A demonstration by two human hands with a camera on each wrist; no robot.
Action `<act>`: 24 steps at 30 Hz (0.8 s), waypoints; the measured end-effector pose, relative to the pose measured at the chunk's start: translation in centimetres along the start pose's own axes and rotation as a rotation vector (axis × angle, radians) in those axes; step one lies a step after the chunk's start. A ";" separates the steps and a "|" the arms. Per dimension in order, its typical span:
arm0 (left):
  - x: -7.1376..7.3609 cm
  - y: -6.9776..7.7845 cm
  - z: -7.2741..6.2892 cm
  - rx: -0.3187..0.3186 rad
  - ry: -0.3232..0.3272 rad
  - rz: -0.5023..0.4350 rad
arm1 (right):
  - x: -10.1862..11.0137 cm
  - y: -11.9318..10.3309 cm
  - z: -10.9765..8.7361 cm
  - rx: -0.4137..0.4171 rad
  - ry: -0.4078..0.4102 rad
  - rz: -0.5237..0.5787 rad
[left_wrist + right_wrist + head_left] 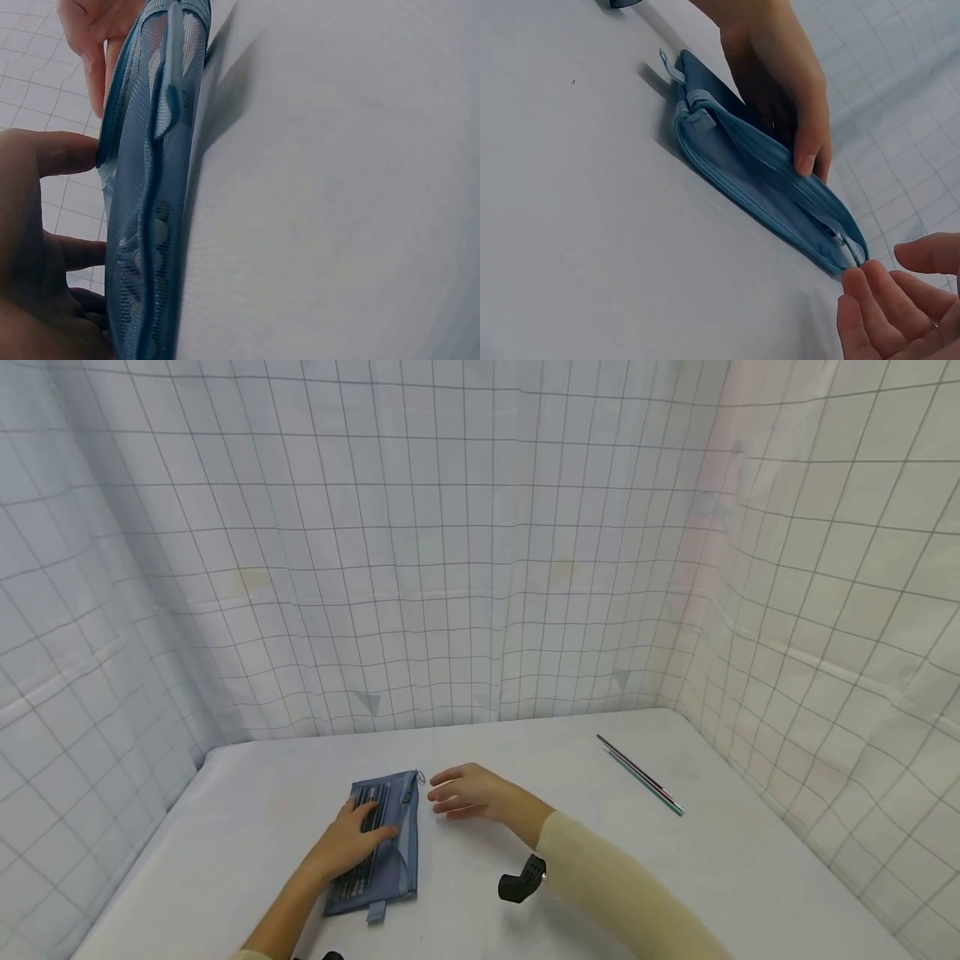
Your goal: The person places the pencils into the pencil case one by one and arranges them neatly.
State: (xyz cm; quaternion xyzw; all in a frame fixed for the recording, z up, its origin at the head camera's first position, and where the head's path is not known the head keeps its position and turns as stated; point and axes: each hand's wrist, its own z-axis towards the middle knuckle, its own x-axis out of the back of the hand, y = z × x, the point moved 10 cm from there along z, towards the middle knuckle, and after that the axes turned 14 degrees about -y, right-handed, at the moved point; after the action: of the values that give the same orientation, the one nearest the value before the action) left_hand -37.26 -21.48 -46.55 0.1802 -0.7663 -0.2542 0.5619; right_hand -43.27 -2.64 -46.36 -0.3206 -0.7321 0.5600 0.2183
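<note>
A blue mesh zip pouch point(393, 870) lies flat on the white table, with several pencils point(371, 797) showing through its mesh. My left hand point(345, 852) rests on top of it, fingers and thumb spread over the pouch. In the right wrist view the zip edge point(742, 176) gapes along its length, and the left thumb touches the upper edge. My right hand point(472, 792) hovers just right of the pouch's far corner, near the zip's pull ring point(421, 777). Its fingers are loosely bent, thumb apart, and nothing shows between them.
Away to the right, several thin pencils or sticks point(642, 774) lie together at a slant on the table point(525, 743). White grid-patterned cloth point(450, 568) hangs behind and at both sides. A black wrist camera point(522, 880) sticks out from the right sleeve.
</note>
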 end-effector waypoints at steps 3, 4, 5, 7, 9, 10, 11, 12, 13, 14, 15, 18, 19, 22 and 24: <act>0.0 0.1 0.0 -0.008 0.002 -0.005 | 1.0 -0.2 -0.6 -0.010 0.007 -0.024; 0.0 0.2 -0.1 -0.013 0.003 -0.009 | 1.4 -0.3 -0.8 -0.013 0.010 -0.033; 0.0 0.2 -0.1 -0.020 0.003 -0.012 | 1.7 -0.4 -1.0 -0.014 0.013 -0.041; 0.1 0.3 -0.2 -0.033 0.002 -0.021 | 2.5 -0.5 -1.4 -0.015 0.018 -0.055; 0.1 0.4 -0.3 -0.043 0.000 -0.031 | 3.2 -0.6 -1.9 -0.014 0.024 -0.063; 0.1 0.3 -0.3 -0.046 -0.001 -0.034 | 3.6 -0.7 -2.1 -0.012 0.028 -0.067; 0.0 0.3 -0.3 -0.049 -0.002 -0.036 | 3.9 -0.7 -2.3 -0.010 0.032 -0.069; 0.0 0.2 -0.3 -0.049 -0.004 -0.034 | 4.3 -0.8 -2.6 -0.009 0.035 -0.070; 0.0 0.1 -0.3 -0.048 -0.005 -0.032 | 4.7 -0.8 -2.8 -0.009 0.039 -0.071; 0.0 0.0 -0.3 -0.048 -0.006 -0.030 | 5.0 -0.8 -3.0 -0.008 0.045 -0.074; -0.1 -0.1 -0.3 -0.046 -0.007 -0.027 | 5.4 -0.8 -3.3 -0.008 0.050 -0.075; -0.1 -0.3 -0.2 -0.042 -0.008 -0.024 | 6.6 -0.9 -4.0 -0.012 0.072 -0.095; -0.1 -0.2 -0.2 -0.041 -0.007 -0.025 | 7.0 -0.9 -4.2 -0.015 0.080 -0.101; 0.0 -0.1 -0.2 -0.042 -0.004 -0.027 | 8.2 -1.0 -5.0 -0.017 0.101 -0.122; 0.0 0.0 -0.2 -0.043 -0.005 -0.033 | 8.9 -1.0 -5.5 -0.021 0.122 -0.127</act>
State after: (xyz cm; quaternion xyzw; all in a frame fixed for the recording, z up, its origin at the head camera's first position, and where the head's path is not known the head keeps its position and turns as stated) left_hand -37.05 -21.53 -46.50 0.1801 -0.7590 -0.2801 0.5596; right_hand -45.99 7.34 -44.26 -0.3095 -0.7421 0.5167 0.2942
